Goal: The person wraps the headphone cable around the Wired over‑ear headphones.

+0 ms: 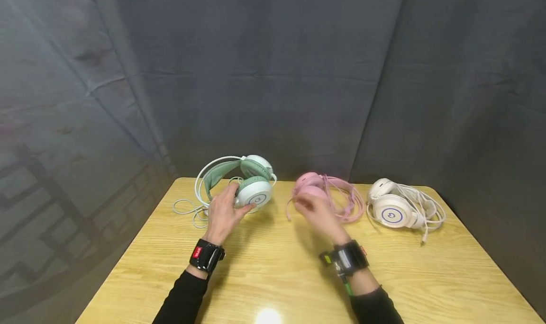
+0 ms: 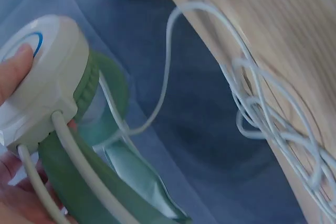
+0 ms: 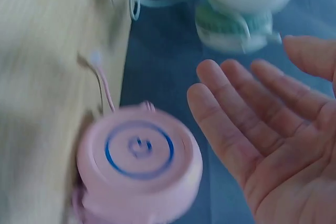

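The green-and-white headphones (image 1: 254, 187) were at the counter's back left, one ear cup pinched by the left hand (image 1: 222, 215), its thumb on the outer face; their cable (image 2: 168, 51) ran to loose loops on the counter (image 1: 273, 267). The step in hand seemed to be handling this pair; the next move probably called for a steady grip and slack in the cable. The right hand (image 1: 317, 215), fingers spread and holding nothing, hung near the pink headphones (image 1: 310, 186). Farther right lay white headphones (image 1: 390, 210).
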Demonstrator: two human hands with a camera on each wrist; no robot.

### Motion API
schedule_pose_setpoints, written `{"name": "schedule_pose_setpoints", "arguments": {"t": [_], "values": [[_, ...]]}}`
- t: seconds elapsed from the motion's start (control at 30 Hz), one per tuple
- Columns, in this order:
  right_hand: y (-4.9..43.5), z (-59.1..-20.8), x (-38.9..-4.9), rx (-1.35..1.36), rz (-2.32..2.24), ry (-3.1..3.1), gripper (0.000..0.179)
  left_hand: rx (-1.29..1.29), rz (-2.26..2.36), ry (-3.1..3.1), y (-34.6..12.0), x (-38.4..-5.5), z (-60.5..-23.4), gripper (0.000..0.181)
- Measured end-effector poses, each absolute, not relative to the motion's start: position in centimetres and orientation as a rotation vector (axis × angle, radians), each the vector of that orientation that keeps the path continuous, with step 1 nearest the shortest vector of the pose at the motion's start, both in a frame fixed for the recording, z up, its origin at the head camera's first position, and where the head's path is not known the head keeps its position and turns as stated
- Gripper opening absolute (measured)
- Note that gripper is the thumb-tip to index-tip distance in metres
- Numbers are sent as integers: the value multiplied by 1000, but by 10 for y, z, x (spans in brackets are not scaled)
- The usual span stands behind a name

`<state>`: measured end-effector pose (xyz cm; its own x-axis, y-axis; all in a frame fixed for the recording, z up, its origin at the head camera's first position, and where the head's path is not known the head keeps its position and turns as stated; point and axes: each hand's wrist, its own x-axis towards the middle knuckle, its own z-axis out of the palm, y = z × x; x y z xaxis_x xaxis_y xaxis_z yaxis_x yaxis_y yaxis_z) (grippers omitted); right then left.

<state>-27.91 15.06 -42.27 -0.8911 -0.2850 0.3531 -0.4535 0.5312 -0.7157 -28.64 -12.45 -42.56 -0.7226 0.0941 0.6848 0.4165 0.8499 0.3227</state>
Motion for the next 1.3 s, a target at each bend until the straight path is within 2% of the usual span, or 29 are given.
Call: {"name": "schedule_pose_setpoints", "arguments": {"t": [0.23,0.4,0.5,0.63,0.7,0.77,0.87,0.93,1.03,1.1,1.2,1.3], "values": [[128,-425,-273,447,1501,-2640,50,-387,-528,-2267,-81,-273,-431,57],[118,-425,-266,364,2024,-2485,73,-360,-458,-2239,-48,-262,-434,54],[114,-425,-263,187,2355,-2277,85,-393,-398,-2232,-31,-255,-437,53],[113,-424,-264,-75,2523,-2046,98,-484,-345,-2262,-16,-245,-438,60],[117,-423,-266,-114,2535,-1992,96,-547,-380,-2287,-13,-243,-438,64],[124,-422,-269,-59,2556,-1957,87,-622,-469,-2312,-14,-243,-437,61],[138,-419,-273,136,2526,-1967,71,-726,-650,-2288,-25,-247,-432,42],[148,-416,-274,252,2494,-2018,66,-733,-726,-2228,-35,-252,-427,30],[161,-412,-273,310,2430,-2131,72,-607,-752,-2114,-54,-263,-421,19],[167,-410,-272,313,2413,-2198,75,-461,-763,-2076,-66,-270,-419,24],[171,-410,-271,323,2424,-2193,75,-264,-883,-2145,-82,-276,-416,44],[172,-411,-272,348,2459,-2142,73,-173,-1129,-2306,-93,-279,-412,58]]}}
